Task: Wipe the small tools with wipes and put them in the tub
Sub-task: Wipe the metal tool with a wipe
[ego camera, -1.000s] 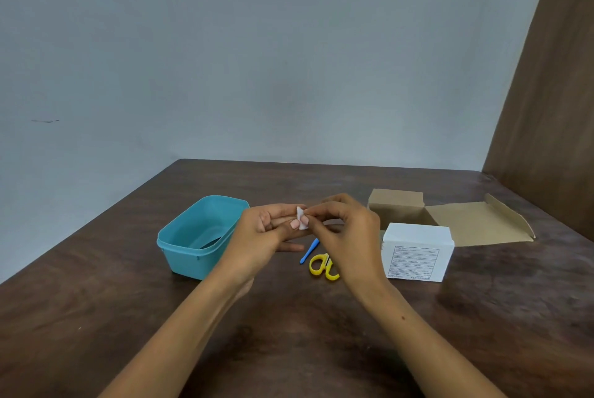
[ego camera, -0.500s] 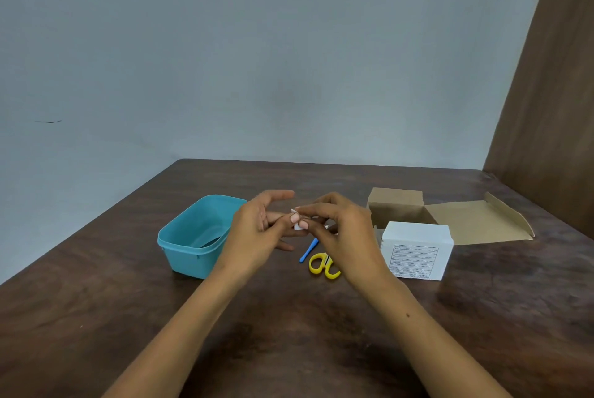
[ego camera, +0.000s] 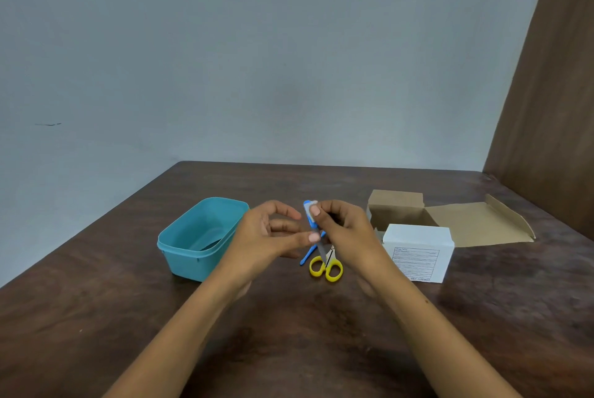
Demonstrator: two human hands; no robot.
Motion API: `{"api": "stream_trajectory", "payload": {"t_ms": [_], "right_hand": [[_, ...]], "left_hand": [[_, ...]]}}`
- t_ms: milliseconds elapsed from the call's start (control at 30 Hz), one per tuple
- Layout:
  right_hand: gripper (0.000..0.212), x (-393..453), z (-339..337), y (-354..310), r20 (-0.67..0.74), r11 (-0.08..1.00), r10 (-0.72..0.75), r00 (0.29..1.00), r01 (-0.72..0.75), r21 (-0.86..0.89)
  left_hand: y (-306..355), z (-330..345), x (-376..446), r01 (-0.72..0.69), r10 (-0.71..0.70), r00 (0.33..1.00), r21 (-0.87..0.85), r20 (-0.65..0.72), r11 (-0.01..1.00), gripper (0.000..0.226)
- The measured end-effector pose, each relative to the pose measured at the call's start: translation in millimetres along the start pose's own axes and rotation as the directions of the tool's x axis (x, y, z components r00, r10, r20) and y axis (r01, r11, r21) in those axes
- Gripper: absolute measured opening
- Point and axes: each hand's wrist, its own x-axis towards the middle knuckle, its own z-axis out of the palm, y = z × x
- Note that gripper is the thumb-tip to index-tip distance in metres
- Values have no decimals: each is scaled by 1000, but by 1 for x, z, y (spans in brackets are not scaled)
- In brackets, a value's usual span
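Wiping small blue-handled tool (ego camera: 312, 217) above table (ego camera: 128, 301) — right hand (ego camera: 345, 230) pinching wipe round handle, left hand (ego camera: 266, 235) pinching metal tip. Tub (ego camera: 201, 238) seemingly holding one dark item already; scissors (ego camera: 326, 266) and blue stick (ego camera: 308, 254) lying unwiped — roughly early-to-mid task.

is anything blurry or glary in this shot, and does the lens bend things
Head view: soft, even light, no glare; both hands, left and right, look slightly motion-blurred, as does the small blue tool they hold; box label text unreadable; wide-angle lens splays table edges.
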Motion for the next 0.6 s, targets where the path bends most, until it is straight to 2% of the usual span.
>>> {"api": "stream_trajectory", "payload": {"t_ms": [133,233,333,433,600], "right_hand": [[17,-1,3,-1,-71,991,22,997,-12,135],[11,-1,4,0,-70,995,-4,998,12,102],[6,-2,0,-1,0,1000,-26,1000,26,13],[7,-3,-7,-4,76,1000,20,997,-21,15],[13,-1,-17,-4,51,982,119,992,-125,140]], "left_hand": [[-5,6,-1,-18,18,1000,47,11,999,28],[-7,7,-1,-38,39,999,26,-37,999,17],[-8,4,1,-69,72,995,36,-75,997,7],[-8,1,2,-93,98,992,66,-81,994,6],[-7,1,1,-100,107,992,103,-63,990,9]]}}
